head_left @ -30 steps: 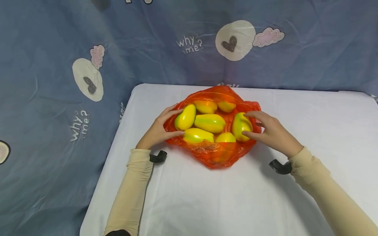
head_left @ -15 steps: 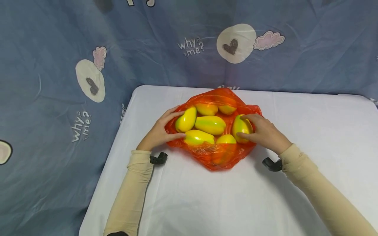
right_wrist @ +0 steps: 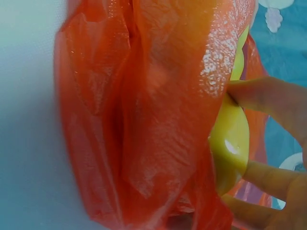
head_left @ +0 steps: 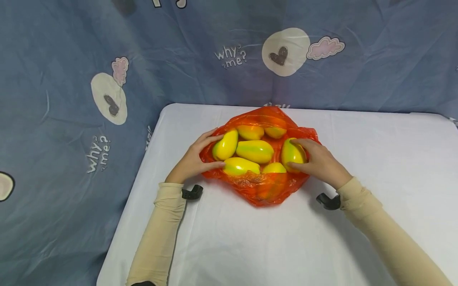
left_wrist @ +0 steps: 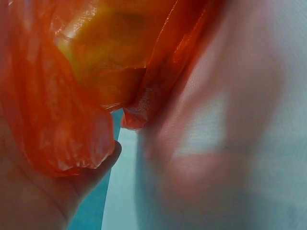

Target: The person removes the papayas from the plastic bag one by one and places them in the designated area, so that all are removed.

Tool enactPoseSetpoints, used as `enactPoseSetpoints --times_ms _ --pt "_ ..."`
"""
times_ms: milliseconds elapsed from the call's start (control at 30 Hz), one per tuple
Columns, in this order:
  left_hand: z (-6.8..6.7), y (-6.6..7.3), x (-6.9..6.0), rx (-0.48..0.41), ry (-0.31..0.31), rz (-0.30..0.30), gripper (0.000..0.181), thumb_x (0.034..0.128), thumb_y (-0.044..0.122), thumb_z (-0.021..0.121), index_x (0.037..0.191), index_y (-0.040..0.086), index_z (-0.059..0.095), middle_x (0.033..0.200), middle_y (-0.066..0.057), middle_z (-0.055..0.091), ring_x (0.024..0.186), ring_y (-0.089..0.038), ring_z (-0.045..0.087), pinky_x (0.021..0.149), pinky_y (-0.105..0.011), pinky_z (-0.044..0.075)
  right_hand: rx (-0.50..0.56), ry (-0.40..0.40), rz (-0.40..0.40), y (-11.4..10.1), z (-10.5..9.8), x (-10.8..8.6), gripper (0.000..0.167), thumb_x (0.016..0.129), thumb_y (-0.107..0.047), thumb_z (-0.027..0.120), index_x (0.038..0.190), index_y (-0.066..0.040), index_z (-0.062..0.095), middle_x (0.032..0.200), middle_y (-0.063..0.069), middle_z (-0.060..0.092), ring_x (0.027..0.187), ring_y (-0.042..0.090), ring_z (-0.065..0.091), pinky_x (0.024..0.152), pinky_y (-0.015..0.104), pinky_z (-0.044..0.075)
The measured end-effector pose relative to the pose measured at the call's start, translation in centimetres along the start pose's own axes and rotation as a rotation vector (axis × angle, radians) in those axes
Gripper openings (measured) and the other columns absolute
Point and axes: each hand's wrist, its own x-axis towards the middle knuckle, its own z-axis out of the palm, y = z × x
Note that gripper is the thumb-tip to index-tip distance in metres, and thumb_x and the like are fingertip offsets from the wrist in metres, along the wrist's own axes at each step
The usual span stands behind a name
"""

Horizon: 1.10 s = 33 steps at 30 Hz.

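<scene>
A thin red plastic bag (head_left: 250,190) lies open on the table, with several glossy yellow-green mangoes (head_left: 255,151) inside. At its left side, my left hand (head_left: 193,159) holds the bag, thumb at the front and fingers at the back, close beside the leftmost mango (head_left: 225,145). The left wrist view shows the bag's film (left_wrist: 72,139) bunched against the palm and thumb. My right hand (head_left: 323,161) reaches over the right rim and grips the rightmost mango (head_left: 293,155) between thumb and fingers. In the right wrist view, that mango (right_wrist: 230,139) is partly behind the film.
The bag rests on a table (head_left: 243,246) with a white cloth. Behind and to the left hangs a blue printed curtain (head_left: 200,79). A black wrist mount (head_left: 192,192) sits on the left wrist, and another mount (head_left: 328,201) on the right.
My right hand has moved slightly left and closed its thumb and fingers onto the rightmost mango. The left hand stays at the bag's left side.
</scene>
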Motion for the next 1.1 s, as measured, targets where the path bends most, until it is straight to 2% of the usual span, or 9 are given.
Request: enactPoseSetpoints --times_ms 267,467,533,633,700,767,1100 --pt "0.1 0.0 0.1 -0.011 -0.008 0.022 0.077 0.0824 0.037 0.088 0.151 0.034 0.053 0.167 0.011 0.032 0.155 -0.019 0.032 0.127 -0.058 0.028 0.086 0.086 -0.040 0.7 -0.1 -0.7 0.073 0.090 -0.031 0.081 0.153 -0.012 0.049 0.154 0.015 0.051 0.131 0.038 0.051 0.111 0.064 0.046" --pt "0.1 0.0 0.1 -0.023 -0.007 0.008 0.075 0.0833 0.036 0.088 0.150 0.035 0.053 0.166 0.013 0.031 0.156 -0.018 0.030 0.127 -0.059 0.027 0.168 0.165 -0.081 1.1 0.0 -1.1 0.070 0.089 -0.026 0.082 0.152 -0.018 0.051 0.154 0.010 0.052 0.130 0.034 0.053 0.105 0.060 0.053" --pt "0.1 0.0 0.1 -0.027 -0.006 0.002 0.075 0.0836 0.035 0.088 0.150 0.035 0.053 0.166 0.014 0.031 0.156 -0.018 0.030 0.127 -0.060 0.026 0.219 0.179 -0.083 1.2 0.0 -1.3 0.070 0.089 -0.026 0.083 0.152 -0.022 0.051 0.156 0.007 0.051 0.133 0.032 0.053 0.105 0.054 0.054" --pt "0.1 -0.1 0.0 -0.025 -0.008 0.000 0.075 0.0838 0.035 0.087 0.150 0.034 0.053 0.166 0.013 0.031 0.156 -0.019 0.030 0.127 -0.060 0.027 0.291 0.205 -0.077 1.4 0.1 -1.6 0.071 0.089 -0.024 0.083 0.153 -0.028 0.051 0.157 0.002 0.050 0.134 0.027 0.053 0.100 0.031 0.058" --pt "0.0 -0.1 0.0 -0.021 -0.011 0.005 0.075 0.0838 0.035 0.088 0.150 0.034 0.053 0.167 0.012 0.031 0.156 -0.019 0.030 0.127 -0.060 0.027 0.329 0.224 -0.075 1.4 0.1 -2.0 0.071 0.090 -0.023 0.083 0.153 -0.031 0.051 0.157 0.000 0.050 0.134 0.023 0.053 0.096 0.017 0.055" --pt "0.0 -0.1 -0.1 -0.017 -0.012 0.010 0.076 0.0834 0.035 0.088 0.151 0.033 0.053 0.167 0.012 0.031 0.156 -0.019 0.030 0.127 -0.059 0.027 0.356 0.243 -0.076 1.4 0.1 -2.3 0.072 0.089 -0.021 0.083 0.153 -0.033 0.050 0.157 -0.003 0.049 0.134 0.020 0.053 0.092 0.007 0.051" --pt "0.0 0.3 -0.2 -0.006 -0.009 0.025 0.077 0.0823 0.037 0.089 0.150 0.032 0.053 0.167 0.012 0.031 0.156 -0.020 0.030 0.127 -0.059 0.027 0.423 0.309 -0.103 1.4 -0.5 -3.7 0.074 0.090 -0.010 0.080 0.154 -0.030 0.048 0.159 -0.002 0.048 0.127 0.002 0.056 0.091 0.007 0.052"
